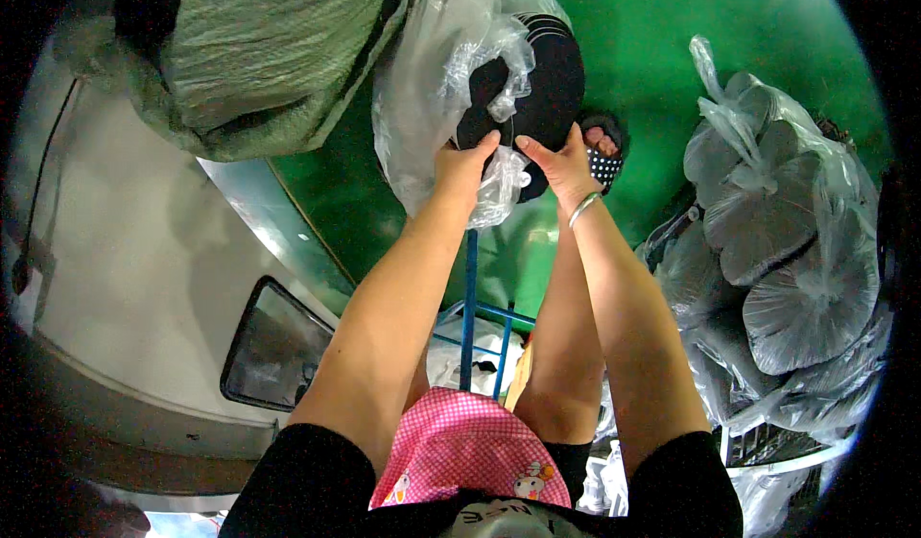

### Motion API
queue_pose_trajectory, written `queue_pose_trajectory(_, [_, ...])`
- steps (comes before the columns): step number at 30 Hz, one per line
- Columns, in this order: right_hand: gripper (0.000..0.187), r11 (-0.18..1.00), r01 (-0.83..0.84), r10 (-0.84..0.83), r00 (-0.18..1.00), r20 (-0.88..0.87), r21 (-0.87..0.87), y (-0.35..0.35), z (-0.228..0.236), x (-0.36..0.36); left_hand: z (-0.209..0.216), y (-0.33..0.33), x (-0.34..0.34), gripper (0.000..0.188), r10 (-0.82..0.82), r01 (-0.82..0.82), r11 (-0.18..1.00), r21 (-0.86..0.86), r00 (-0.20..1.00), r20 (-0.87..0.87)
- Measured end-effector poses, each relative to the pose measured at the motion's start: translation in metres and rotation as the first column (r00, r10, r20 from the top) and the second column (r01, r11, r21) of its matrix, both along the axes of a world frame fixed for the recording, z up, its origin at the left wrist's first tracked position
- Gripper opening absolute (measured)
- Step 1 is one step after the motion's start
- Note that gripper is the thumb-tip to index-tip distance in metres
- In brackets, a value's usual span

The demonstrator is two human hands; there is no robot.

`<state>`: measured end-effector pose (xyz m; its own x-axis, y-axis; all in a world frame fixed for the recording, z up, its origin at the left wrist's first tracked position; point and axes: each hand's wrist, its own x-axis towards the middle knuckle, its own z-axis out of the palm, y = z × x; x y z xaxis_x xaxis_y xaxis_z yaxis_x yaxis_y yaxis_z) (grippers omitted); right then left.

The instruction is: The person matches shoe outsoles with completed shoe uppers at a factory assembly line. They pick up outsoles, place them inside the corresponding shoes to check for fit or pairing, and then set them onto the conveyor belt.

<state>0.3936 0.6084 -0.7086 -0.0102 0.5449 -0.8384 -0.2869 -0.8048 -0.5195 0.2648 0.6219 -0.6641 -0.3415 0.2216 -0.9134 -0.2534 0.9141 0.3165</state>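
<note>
A stack of black, rounded, soft-looking pieces [554, 72] stands in front of me, partly inside a crumpled clear plastic bag [413, 106]. My left hand [467, 164] grips the near edge of the stack beside the bag's bunched plastic, its thumb on top. On the right side of the same edge, my right hand [566, 164], with a silver bangle at the wrist, presses its thumb on the black pieces. Both hands' other fingers are mostly hidden beneath. Loose plastic [501, 192] hangs down between the hands. What kind of pieces these are, I cannot tell.
Several clear bags of dark rounded stacks [763, 192] are piled at the right. A large grey-green woven sack [278, 48] stands at the upper left, by a pale table [125, 240] holding a black-rimmed tray [273, 346]. A blue metal frame [469, 317] stands below my hands.
</note>
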Motion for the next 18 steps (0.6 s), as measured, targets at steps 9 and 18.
queue_pose_trajectory(9, [0.042, 0.96, 0.028, -0.111, 0.952, -0.286, -0.278, 0.007, 0.047, 0.03, 0.083, -0.005, -0.037, 0.063, 0.144, -0.123, 0.989, -0.076, 0.893, 0.426])
queue_pose_trajectory(18, [0.047, 0.92, 0.074, -0.189, 0.944, -0.271, -0.384, 0.008, 0.047, 0.036, 0.106, 0.001, -0.056, 0.04, 0.259, -0.234, 0.965, -0.119, 0.772, 0.58])
